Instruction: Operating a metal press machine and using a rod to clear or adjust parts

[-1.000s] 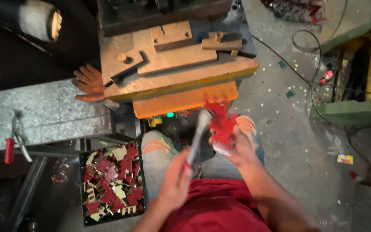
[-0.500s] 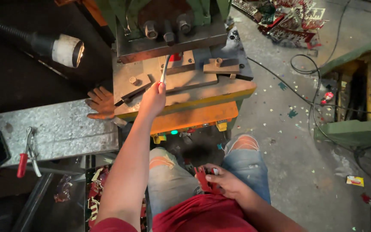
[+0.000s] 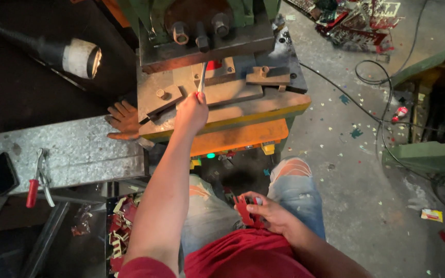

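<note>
My left hand [image 3: 191, 110] grips a thin, stiff metal rod [image 3: 202, 77] by its lower end, tip at twelve o'clock under the press. My right hand [image 3: 266, 211] pinches light, sharp-edged red sheet-metal pieces [image 3: 244, 210] against my lap.

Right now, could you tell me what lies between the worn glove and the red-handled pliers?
Head view: only bare galvanised sheet-metal table between glove and pliers.

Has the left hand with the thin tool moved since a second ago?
Yes. The left hand went from the lap up to the press bed, its thin tool reaching the red piece.
</note>
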